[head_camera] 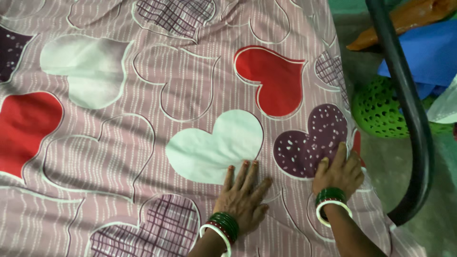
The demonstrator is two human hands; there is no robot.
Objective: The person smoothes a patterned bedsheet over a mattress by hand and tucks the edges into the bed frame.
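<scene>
A pink striped bedsheet (143,143) printed with red, white and maroon hearts is spread flat and fills most of the view. My left hand (242,195) lies palm down on it, fingers apart, fingertips at the lower edge of a white heart (209,147). My right hand (338,172) rests near the sheet's right edge on a dotted maroon heart (304,143), fingers curled over the cloth at the edge; whether it grips the cloth I cannot tell. Both wrists wear green, red and white bangles.
To the right of the bed a dark curved metal bar (409,109) arcs down past the edge. Behind it sit a green perforated plastic basket (378,109), blue cloth (423,52) and an orange object (404,19) on a grey floor.
</scene>
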